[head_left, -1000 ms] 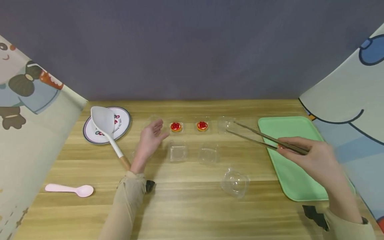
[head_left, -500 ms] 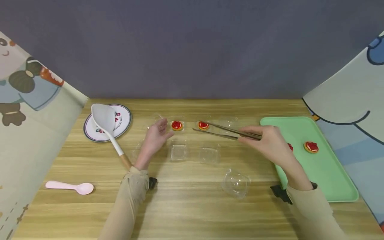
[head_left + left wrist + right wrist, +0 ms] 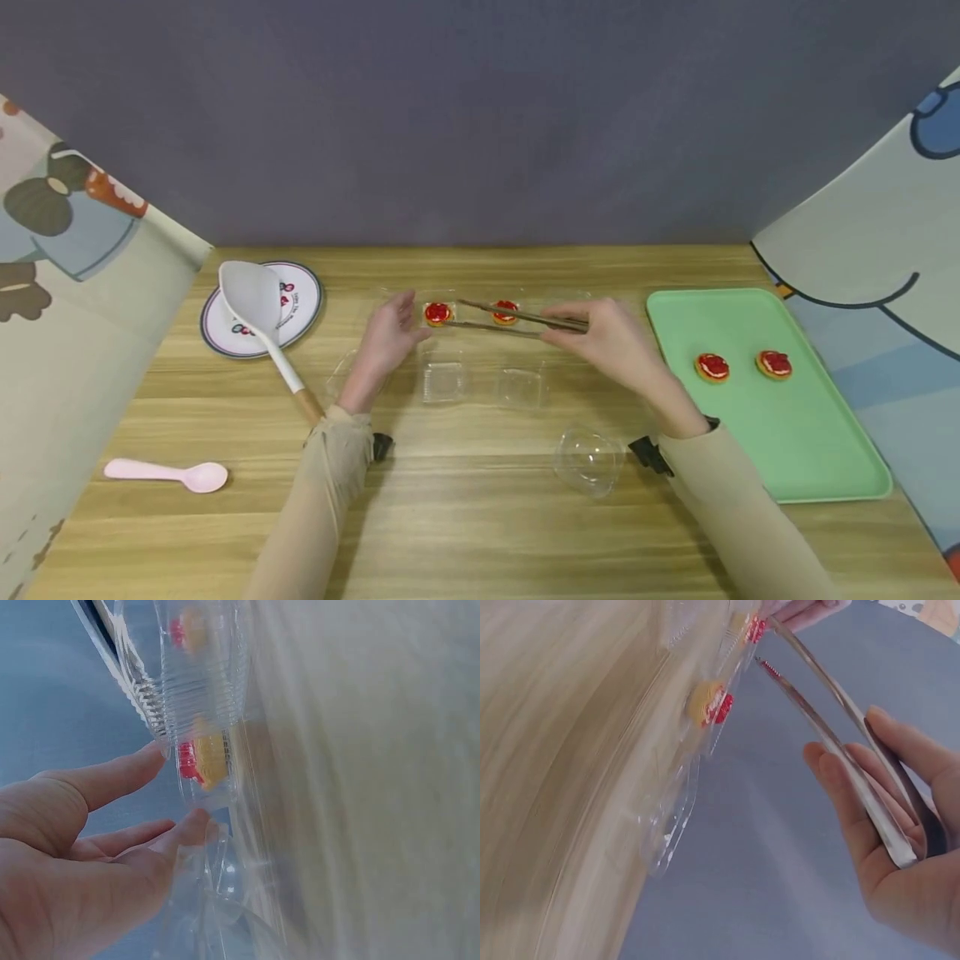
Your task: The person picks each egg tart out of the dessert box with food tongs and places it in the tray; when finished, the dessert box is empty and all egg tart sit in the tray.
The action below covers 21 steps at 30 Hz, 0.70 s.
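Note:
In the head view my right hand (image 3: 600, 337) holds long metal tweezers (image 3: 536, 317) between thumb and fingers. Their tips are spread and reach close over a small red-topped tart (image 3: 438, 313) in a clear plastic box. The tweezer arms pass over a second tart (image 3: 504, 310) in the neighbouring box. My left hand (image 3: 386, 342) is at the left of the first tart, thumb and fingers apart. In the left wrist view its fingertips are right at the edge of the clear plastic box (image 3: 204, 796) around the tart.
Two more tarts (image 3: 712, 367) lie on a green tray (image 3: 795, 450) at right. Other clear plastic containers (image 3: 444, 379) stand nearer, one clear piece (image 3: 588, 460) closest. At left are a plate (image 3: 303, 312) bearing a white ladle (image 3: 251, 296), and a pink spoon (image 3: 204, 477).
My right hand has moved left from over the green tray, bringing the tweezers to the first tart and uncovering the tray's two tarts. My left hand has barely shifted.

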Available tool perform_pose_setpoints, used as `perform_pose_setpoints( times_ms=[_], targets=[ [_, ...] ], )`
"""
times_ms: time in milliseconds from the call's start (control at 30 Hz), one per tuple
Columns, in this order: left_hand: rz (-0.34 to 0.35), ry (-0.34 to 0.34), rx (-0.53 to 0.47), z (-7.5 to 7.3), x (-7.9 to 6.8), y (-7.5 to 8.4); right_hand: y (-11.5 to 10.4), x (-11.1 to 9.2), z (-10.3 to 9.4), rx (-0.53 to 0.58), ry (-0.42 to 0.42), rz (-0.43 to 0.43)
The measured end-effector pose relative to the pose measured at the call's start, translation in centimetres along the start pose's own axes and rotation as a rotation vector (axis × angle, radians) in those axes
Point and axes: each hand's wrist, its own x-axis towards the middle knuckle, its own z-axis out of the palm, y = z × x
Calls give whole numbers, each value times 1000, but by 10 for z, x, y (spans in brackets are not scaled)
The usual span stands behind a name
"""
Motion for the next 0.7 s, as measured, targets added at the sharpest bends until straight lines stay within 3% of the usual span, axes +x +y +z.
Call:
perform_pose_setpoints(
  times_ms=[200,700],
  targets=[
    [15,-21,27,0,3,-1,-4,13,3,11,-57,15],
    [18,-33,90,3,6,-3,-16,30,9,0,-99,-15]
  ],
)
